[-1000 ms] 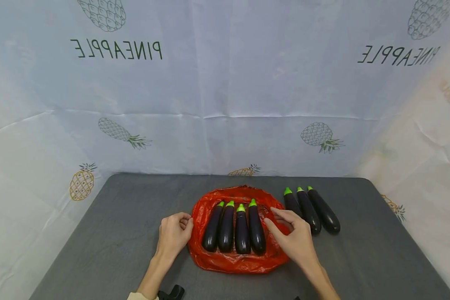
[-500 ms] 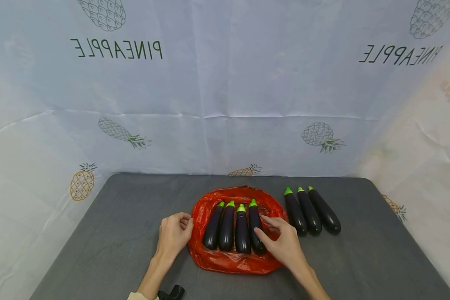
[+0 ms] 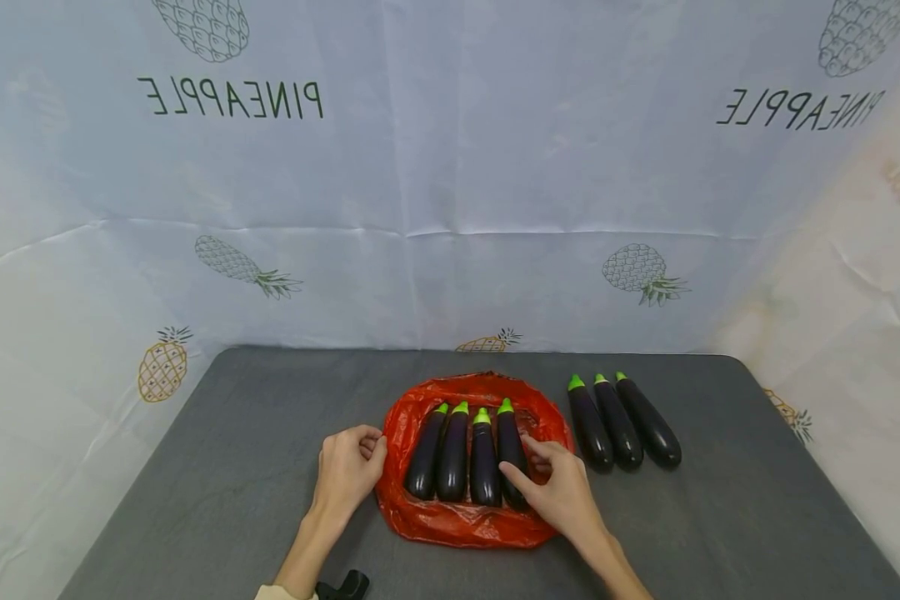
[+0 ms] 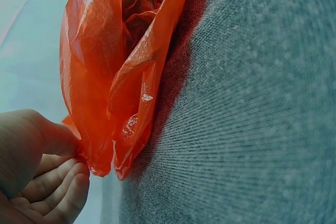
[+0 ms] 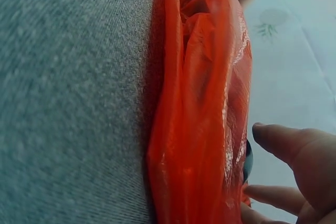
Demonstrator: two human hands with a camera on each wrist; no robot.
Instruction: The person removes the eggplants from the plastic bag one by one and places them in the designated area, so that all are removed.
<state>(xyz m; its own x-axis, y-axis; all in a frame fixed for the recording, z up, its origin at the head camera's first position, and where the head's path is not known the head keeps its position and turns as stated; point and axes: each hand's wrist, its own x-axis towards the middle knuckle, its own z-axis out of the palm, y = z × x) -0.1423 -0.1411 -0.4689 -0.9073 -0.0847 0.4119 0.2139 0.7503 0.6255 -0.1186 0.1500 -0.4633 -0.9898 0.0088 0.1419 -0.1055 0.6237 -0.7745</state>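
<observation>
Here's the left hand (image 3: 350,468) at the near side of the action, thumb and fingertips pinching the crinkled edge of a red plastic bag (image 3: 427,529) that spreads out just to its right. Between the two hands, inside the bag's rolled-down rim, four glossy dark eggplants lie side by side, green tips pointing away from the person. And over the bag's right part comes the right hand (image 3: 564,492), thumb and fingers spread apart with a gap between them, around the lower part of the nearest eggplant (image 3: 509,437); whether they actually touch its skin, I can't tell. The other three bagged eggplants (image 3: 452,454) sit to the left of that hand, leaning close together. Past the right hand, beyond it and to its right, three loose eggplants (image 3: 621,425) rest on the grey table (image 3: 270,450), tips also facing away, the outermost one slanting. The wrist view on the left shows thin plastic bunched right at the pinching fingertips. Just right of the left wrist sits a black object (image 3: 347,585), with a pale sleeve (image 3: 273,592) at the forearm. Ahead of both hands hangs a pineapple-printed backdrop (image 3: 480,167), its lettering reversed.
</observation>
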